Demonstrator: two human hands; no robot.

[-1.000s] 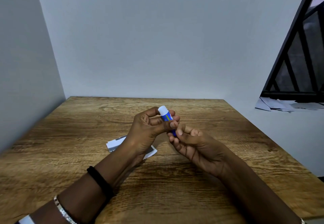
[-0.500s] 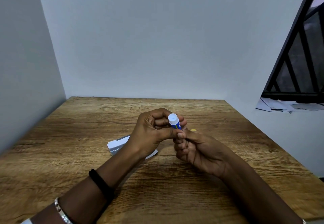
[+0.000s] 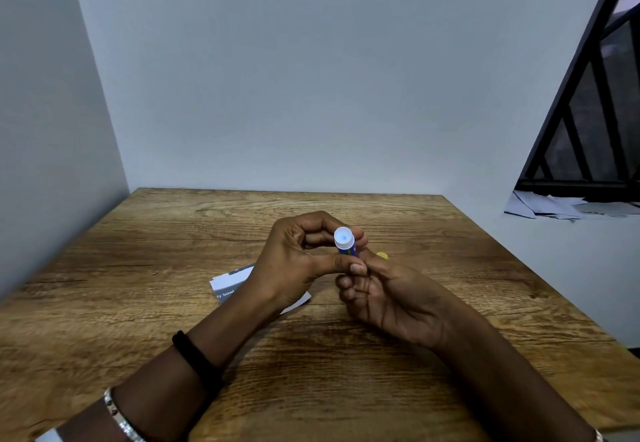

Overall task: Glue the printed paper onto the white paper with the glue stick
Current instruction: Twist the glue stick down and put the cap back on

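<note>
I've got the glue stick (image 3: 346, 245) up off the bench (image 3: 450, 268), its white end pointing at me. My left hand (image 3: 298, 261) is pinched round the blue barrel, thumb under, fingertips over the top. My right hand (image 3: 388, 298) is curled in against the lower end of the stick, fingers folded narrow; whether it grips the base or only touches it I can't tell, since my own thumb covers that spot. There's a small yellow thing (image 3: 382, 255) just past my right fingers, possibly part of the stick, too hidden to say.

Where are we? Early, I'd judge. No glue is down that I can see. The printed paper (image 3: 227, 284) lies flat on the bench under my left wrist, a grey band with white lettering showing, a pale corner poking out on the other side of my arm. I can't separate the white sheet from it here; it may be that pale corner. So opening or winding the stick looks like the step in hand, and spreading, placing and pressing are all left.

Materials: the stick is a smooth plastic cylinder, round white end, glossy blue label. The paper is thin and limp, lying flat. The bench is matte wood-grain, brown, heavy streaks and knots.
</note>
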